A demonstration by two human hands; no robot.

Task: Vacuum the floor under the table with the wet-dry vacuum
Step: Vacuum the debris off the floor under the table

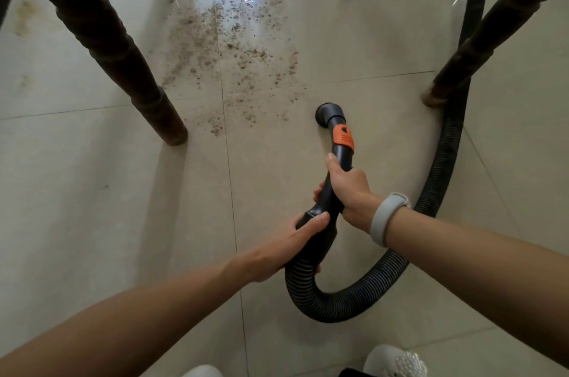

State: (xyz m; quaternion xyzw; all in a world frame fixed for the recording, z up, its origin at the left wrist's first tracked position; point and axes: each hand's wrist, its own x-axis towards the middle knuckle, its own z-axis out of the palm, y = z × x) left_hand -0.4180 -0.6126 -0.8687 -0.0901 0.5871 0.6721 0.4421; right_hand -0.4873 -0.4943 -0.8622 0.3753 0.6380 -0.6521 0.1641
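Nozzle (pixel 327 114) position is the controlling factor for this step: its round black mouth sits low over the pale tiled floor (pixel 92 192) at centre frame, just right of the nearest brown debris (pixel 234 47), which spreads from there up toward the top centre of the frame between the dark wooden table legs (pixel 123 56). I cannot tell whether the mouth touches the tile. My right hand (pixel 348 189) is wrapped closed around the rigid black wand (pixel 340 155) just below the orange collar (pixel 344 135); my left hand (pixel 295 241) grips the cuff where the wand meets the ribbed hose (pixel 354 293). I judge the correct technique to be slow, overlapping passes, working from the near edge of the debris toward the far legs, with the mouth kept flat and close to the tile so suction is not lost. My right hand should steer; my left should feed hose and absorb its pull. The hose loops at lower centre, then runs up the right side of the frame beside the right-hand table leg (pixel 455 69); I should keep slack there so it does not snag on that leg or drag through unswept grit. Wet-looking glare at top centre suggests possible clumping, so passes there should be slower.
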